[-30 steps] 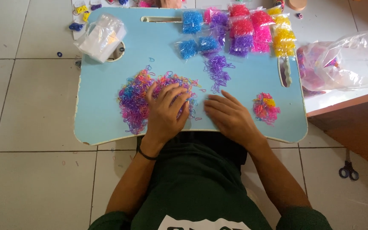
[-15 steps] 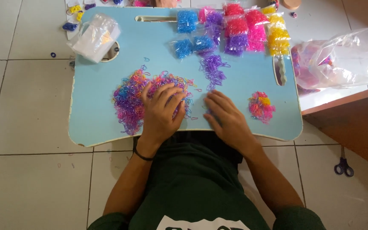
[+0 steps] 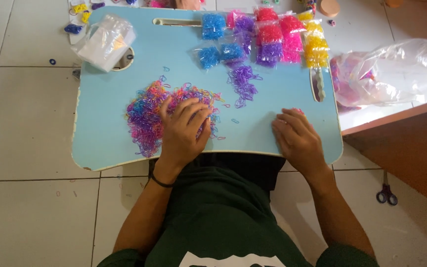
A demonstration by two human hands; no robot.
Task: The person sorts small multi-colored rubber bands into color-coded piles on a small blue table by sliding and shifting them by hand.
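Worktop [image 3: 124,94]: smooth matt light-blue plastic. Loose bands [image 3: 147,116]: glossy, rubbery. Bags [image 3: 106,40] at far edge: clear shiny plastic film.

Left hand [image 3: 184,129] rests on a multicoloured band pile [image 3: 147,116]; right hand [image 3: 297,138] covers a smaller heap on the blue tray [image 3: 105,133].

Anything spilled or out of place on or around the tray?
Mostly tidy. A few stray rubber bands lie apart from the multicoloured pile of small rubber bands under the left hand on the light blue lap tray. A blue ring and purple-handled scissors lie on the floor tiles.
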